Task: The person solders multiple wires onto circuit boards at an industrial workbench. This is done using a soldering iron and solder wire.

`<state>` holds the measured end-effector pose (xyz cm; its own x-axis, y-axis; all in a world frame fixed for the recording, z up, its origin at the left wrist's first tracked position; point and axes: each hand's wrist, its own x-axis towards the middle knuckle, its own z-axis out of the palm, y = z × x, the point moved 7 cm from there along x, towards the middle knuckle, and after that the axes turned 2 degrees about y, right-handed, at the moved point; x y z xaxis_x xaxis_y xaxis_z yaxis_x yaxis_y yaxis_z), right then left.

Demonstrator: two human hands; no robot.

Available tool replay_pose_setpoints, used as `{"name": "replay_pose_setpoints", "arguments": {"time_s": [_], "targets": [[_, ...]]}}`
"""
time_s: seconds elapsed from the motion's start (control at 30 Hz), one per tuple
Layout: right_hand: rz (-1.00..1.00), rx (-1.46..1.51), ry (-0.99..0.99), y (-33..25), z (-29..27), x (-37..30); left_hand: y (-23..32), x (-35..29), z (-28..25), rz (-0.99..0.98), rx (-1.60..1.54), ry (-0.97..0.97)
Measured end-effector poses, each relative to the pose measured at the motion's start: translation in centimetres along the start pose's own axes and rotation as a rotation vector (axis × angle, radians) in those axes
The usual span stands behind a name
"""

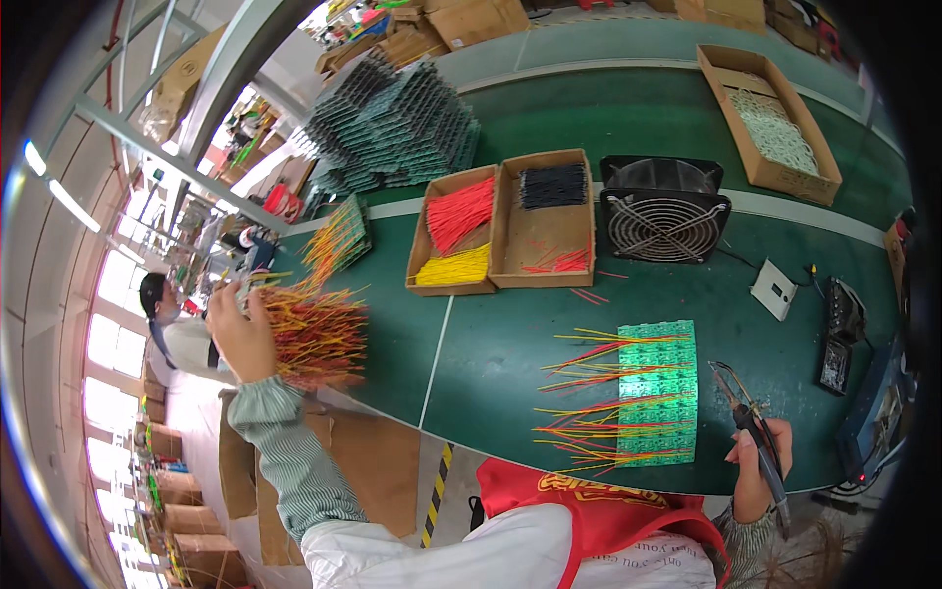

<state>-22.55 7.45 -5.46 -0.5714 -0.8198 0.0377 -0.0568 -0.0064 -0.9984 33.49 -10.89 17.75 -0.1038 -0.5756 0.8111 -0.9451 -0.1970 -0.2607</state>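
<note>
My left hand (241, 336) is raised at the left edge of a heap of red and yellow wires (316, 336), fingers apart, with nothing visible in them. In my right hand (763, 459) is a soldering iron (754, 428), its thin tip pointing up and left. Left of that tip lies a green circuit board panel (659, 393). Pairs of red and yellow wires (581, 424) run out from the panel's left side in several groups. Whatever lies under the wire heap is mostly hidden.
Behind are cardboard trays of red wires (459, 214), yellow wires (453, 265) and black wires (552, 187). A fan (665, 224) stands beside them. Stacked circuit boards (392, 128) rise at the back left. A box of pale parts (775, 128) sits at the far right.
</note>
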Motion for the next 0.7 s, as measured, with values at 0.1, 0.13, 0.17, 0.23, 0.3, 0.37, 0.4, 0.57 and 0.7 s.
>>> {"name": "replay_pose_setpoints", "arguments": {"time_s": [0.1,0.13,0.17,0.23,0.3,0.37,0.4,0.57,0.7], "targets": [[0.029,-0.003,0.028,0.1,0.6,0.2,12.3,0.7,1.6,0.216,-0.436,-0.118],[0.027,-0.004,0.012,0.0,1.0,0.4,15.9,0.2,3.2,0.254,-0.562,-0.237],[0.021,0.004,0.034,0.0,1.2,0.4,18.9,-0.7,5.5,0.322,-0.663,-0.332],[-0.027,-0.017,0.004,-0.1,2.0,0.6,25.0,-2.2,7.9,0.532,-0.703,-0.368],[-0.042,-0.03,0.036,0.3,2.1,0.4,30.1,-3.0,11.1,0.572,-0.731,-0.471],[-0.088,-0.11,-0.002,0.1,2.4,0.4,34.2,-3.2,13.0,0.622,-0.758,-0.444],[-0.113,-0.141,0.005,0.3,2.3,0.4,36.0,-3.1,13.8,0.654,-0.676,-0.437],[-0.122,-0.152,0.003,0.5,3.0,0.8,41.2,-2.5,20.0,0.731,-0.467,-0.406],[-0.173,-0.206,-0.051,0.5,3.8,1.4,41.9,-1.9,22.1,0.795,-0.501,-0.47]]}}
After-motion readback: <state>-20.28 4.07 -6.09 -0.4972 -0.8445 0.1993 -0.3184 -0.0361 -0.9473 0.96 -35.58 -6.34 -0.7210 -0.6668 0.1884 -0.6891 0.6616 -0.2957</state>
